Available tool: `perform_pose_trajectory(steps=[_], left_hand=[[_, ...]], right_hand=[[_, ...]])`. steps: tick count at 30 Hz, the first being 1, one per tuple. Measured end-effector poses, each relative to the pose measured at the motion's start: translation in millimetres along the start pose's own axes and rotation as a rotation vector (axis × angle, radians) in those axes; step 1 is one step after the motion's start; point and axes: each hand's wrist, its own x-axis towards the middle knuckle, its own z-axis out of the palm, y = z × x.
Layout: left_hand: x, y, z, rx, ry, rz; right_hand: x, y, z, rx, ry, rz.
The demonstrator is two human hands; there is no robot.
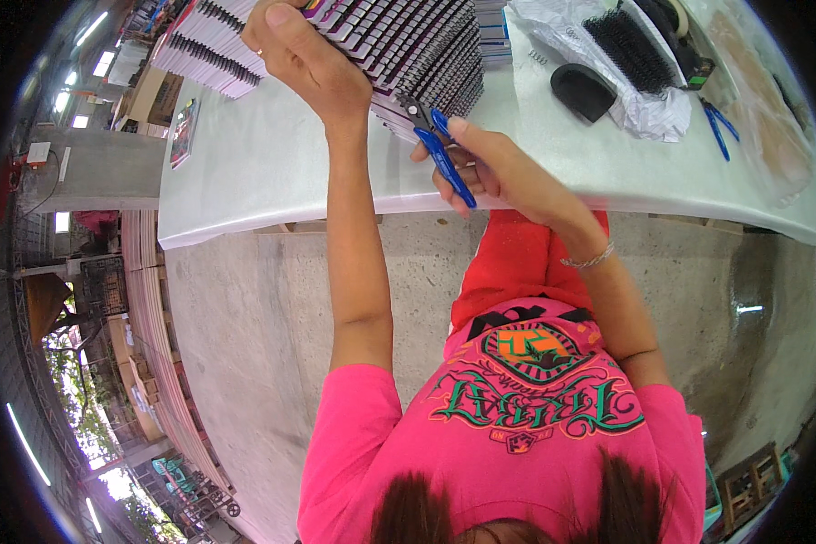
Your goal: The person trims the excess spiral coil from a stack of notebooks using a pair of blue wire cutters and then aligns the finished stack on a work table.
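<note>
A tall stack of spiral-bound books [431,59], with rows of dark wire coils facing me, stands at the far edge of the view on the white table. My left hand [313,68] is curled against its upper left side, gripping a book there; part of the fingers is cut off by the view's top edge. In my right hand [499,168] is a pair of blue-handled wire cutters [444,168], my fingers wrapped round the handles. The cutters' jaws point up and left, close to the coil ends at the stack's lower edge.
More spiral-bound books [208,54] stand at the left. A thin booklet [183,133] lies by the left edge of the white table [245,181]. To the right are loose black coils [630,50] on crumpled plastic, a black rounded object [583,91] and a second pair of blue-handled cutters [720,127].
</note>
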Motion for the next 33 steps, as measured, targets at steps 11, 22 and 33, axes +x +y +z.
perform_pose_trajectory(steps=[11,22,33], left_hand=[[2,-9,-1,-0.040,0.002,-0.025],[0,-8,-3,-0.046,-0.003,0.003],[0,-7,1,-0.062,0.011,-0.066]], right_hand=[[2,27,13,-0.908,0.641,-0.603],[1,14,3,-0.341,0.197,-0.204],[5,35,12,-0.921,0.618,-0.582]])
